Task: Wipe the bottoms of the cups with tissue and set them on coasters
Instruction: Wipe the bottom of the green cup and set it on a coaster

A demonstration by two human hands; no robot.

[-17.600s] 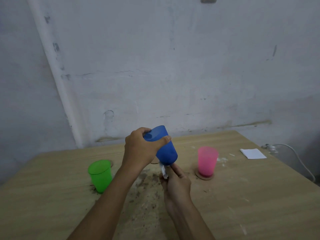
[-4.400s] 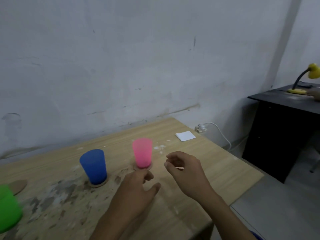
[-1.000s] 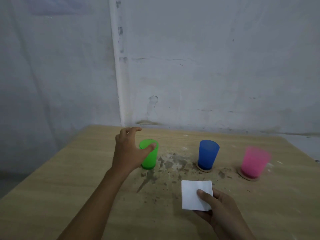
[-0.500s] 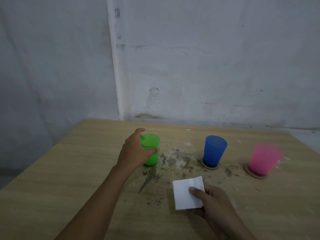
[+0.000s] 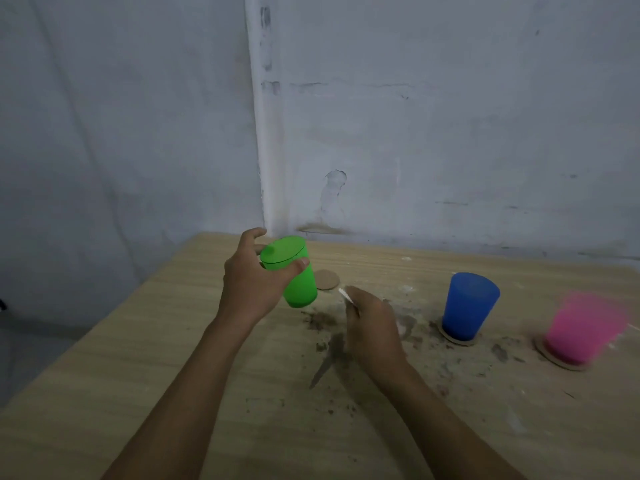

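My left hand [image 5: 251, 289] grips the green cup [image 5: 293, 275] near its rim and holds it tilted above the table. Just right of the cup, my right hand [image 5: 372, 327] holds the white tissue [image 5: 345, 294]; only a thin edge of the tissue shows above the fingers. An empty round coaster [image 5: 327, 279] lies on the table behind the green cup. The blue cup [image 5: 469, 304] stands upright on its coaster [image 5: 459, 339]. The pink cup [image 5: 585, 329], blurred, stands on another coaster [image 5: 557, 358] at the far right.
The wooden table [image 5: 173, 358] has dark dirt smears in the middle, under my right hand. A grey wall with a vertical white ridge rises right behind the table. The table's left edge drops to the floor.
My left hand closed on the green cup and lifted it off the table, tilted. My right hand rose with the tissue toward the cup, turning it edge-on. The empty coaster came into sight.
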